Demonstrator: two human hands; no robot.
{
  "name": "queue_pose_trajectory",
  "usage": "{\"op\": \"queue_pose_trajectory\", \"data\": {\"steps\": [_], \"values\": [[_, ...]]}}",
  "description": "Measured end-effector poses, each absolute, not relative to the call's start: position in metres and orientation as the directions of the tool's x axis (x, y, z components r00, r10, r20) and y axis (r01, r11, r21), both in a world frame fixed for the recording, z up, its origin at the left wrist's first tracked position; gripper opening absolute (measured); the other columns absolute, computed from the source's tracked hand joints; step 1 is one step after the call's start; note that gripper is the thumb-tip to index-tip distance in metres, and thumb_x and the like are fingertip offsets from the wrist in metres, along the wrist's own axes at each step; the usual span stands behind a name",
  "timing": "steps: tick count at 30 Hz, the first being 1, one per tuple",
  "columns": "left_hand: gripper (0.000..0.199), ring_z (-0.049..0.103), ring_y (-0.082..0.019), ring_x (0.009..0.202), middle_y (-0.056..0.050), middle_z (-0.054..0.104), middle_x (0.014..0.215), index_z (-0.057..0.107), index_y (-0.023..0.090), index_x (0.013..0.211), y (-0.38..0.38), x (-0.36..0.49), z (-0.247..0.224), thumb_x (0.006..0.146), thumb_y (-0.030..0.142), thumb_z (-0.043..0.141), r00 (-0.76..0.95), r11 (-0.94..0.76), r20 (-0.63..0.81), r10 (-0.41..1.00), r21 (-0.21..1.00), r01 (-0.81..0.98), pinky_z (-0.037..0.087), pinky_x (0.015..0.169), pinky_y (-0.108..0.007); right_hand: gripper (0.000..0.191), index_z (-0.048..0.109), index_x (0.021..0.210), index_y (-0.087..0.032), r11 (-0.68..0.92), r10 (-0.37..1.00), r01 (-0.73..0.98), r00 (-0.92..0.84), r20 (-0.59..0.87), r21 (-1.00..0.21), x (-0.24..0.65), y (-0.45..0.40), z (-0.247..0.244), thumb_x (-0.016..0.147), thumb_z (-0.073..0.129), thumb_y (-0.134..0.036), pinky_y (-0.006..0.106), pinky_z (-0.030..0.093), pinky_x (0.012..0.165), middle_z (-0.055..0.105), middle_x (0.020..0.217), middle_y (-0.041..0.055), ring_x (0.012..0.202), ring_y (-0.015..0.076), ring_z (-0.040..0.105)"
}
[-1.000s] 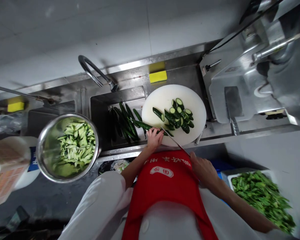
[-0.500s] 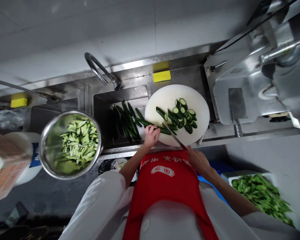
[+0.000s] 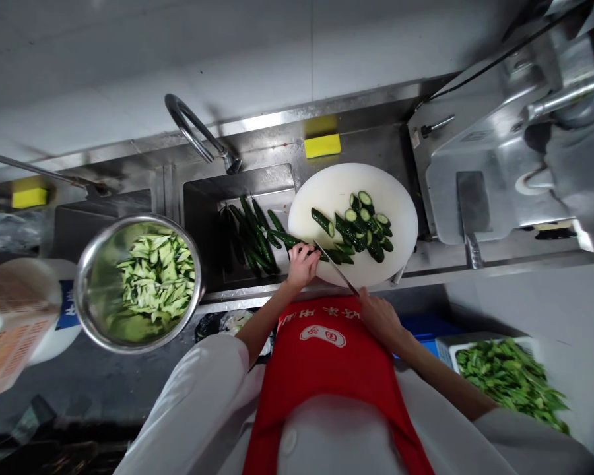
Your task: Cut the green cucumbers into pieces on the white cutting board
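My left hand (image 3: 303, 265) is closed on a long cucumber (image 3: 283, 237) at the left edge of the round white cutting board (image 3: 304, 201). My right hand (image 3: 379, 318) grips the handle of a knife (image 3: 338, 270), whose blade lies slantwise across the cucumber just right of my left fingers. Cut cucumber pieces (image 3: 363, 227) are heaped on the board's right half, and one short chunk (image 3: 323, 221) rests apart to their left. Several whole cucumbers (image 3: 251, 231) lie in the sink beside the board.
A steel bowl (image 3: 82, 287) of sliced cucumber stands at the left. Behind the sink rises a curved faucet (image 3: 195, 128); a yellow sponge (image 3: 323, 146) sits behind the board. A cleaver (image 3: 471, 211) lies at the right. Leafy greens (image 3: 511, 381) fill a container low at the right.
The knife and my right hand have shifted left along the cucumber, closer to my left fingers. More cut pieces lie right of the blade. The whole view has shifted slightly.
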State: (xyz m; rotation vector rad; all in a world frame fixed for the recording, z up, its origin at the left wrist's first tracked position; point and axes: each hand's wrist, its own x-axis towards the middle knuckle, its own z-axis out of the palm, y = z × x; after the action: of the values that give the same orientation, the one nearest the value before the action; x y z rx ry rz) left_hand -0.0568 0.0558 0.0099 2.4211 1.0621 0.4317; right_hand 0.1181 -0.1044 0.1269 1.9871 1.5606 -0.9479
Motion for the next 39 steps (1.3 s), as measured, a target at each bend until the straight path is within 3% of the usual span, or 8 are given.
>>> {"op": "queue_pose_trajectory", "data": {"steps": [6,9,22,27,32,39], "values": [[0.024,0.039,-0.028,0.12,-0.011,0.054,0.121,0.066,0.023,0.11,0.08,-0.077,0.014,0.095,0.029,0.049,0.573,-0.543,0.129,0.81,0.533,0.649,0.035,0.104,-0.048,0.022,0.044,0.113,-0.014,-0.305,0.678,0.945,0.131,-0.724,-0.115,0.134,-0.097,0.103,0.102,0.028,-0.024,0.027,0.041,0.066,0.071,0.089,0.0136,0.085,0.0233,0.071],[0.023,0.039,-0.026,0.118,-0.011,0.055,0.117,0.066,0.022,0.109,0.082,-0.074,0.012,0.096,0.029,0.049,0.63,-0.584,0.127,0.766,0.545,0.601,0.035,0.105,-0.046,0.025,0.044,0.111,-0.016,-0.324,0.687,0.94,0.153,-0.711,-0.111,0.146,-0.108,0.107,0.104,0.025,-0.031,0.027,0.039,0.065,0.071,0.087,0.0117,0.083,0.0235,0.071],[0.027,0.037,-0.028,0.117,-0.009,0.055,0.119,0.067,0.025,0.115,0.07,-0.061,0.016,0.096,0.031,0.048,0.685,-0.634,0.102,0.721,0.494,0.594,0.034,0.102,-0.046,0.023,0.046,0.114,-0.014,-0.32,0.642,0.946,0.173,-0.747,-0.056,0.113,-0.116,0.161,0.096,0.032,-0.01,0.026,0.041,0.066,0.07,0.088,0.011,0.086,0.0231,0.071],[0.027,0.038,-0.029,0.117,-0.01,0.056,0.119,0.066,0.025,0.114,0.072,-0.061,0.014,0.097,0.033,0.047,0.689,-0.63,0.107,0.717,0.524,0.574,0.034,0.101,-0.049,0.023,0.046,0.114,-0.012,-0.303,0.65,0.952,0.177,-0.739,-0.038,0.104,-0.108,0.145,0.096,0.032,-0.01,0.026,0.043,0.065,0.07,0.085,0.013,0.084,0.0227,0.072],[0.027,0.045,-0.024,0.111,-0.01,0.056,0.113,0.067,0.02,0.107,0.089,-0.075,0.007,0.099,0.03,0.043,0.67,-0.611,0.177,0.721,0.62,0.492,0.04,0.1,-0.042,0.022,0.047,0.112,-0.012,-0.336,0.654,0.939,0.179,-0.735,-0.07,0.101,-0.095,0.118,0.099,0.029,-0.014,0.027,0.043,0.064,0.071,0.084,0.014,0.082,0.0241,0.072],[0.025,0.042,-0.025,0.109,-0.01,0.058,0.11,0.069,0.021,0.104,0.104,-0.084,0.001,0.098,0.029,0.046,0.687,-0.638,0.187,0.702,0.593,0.491,0.039,0.1,-0.042,0.021,0.047,0.111,-0.014,-0.374,0.663,0.925,0.219,-0.716,-0.064,0.088,-0.099,0.145,0.098,0.03,-0.013,0.027,0.042,0.065,0.071,0.083,0.0115,0.079,0.0239,0.072]]}}
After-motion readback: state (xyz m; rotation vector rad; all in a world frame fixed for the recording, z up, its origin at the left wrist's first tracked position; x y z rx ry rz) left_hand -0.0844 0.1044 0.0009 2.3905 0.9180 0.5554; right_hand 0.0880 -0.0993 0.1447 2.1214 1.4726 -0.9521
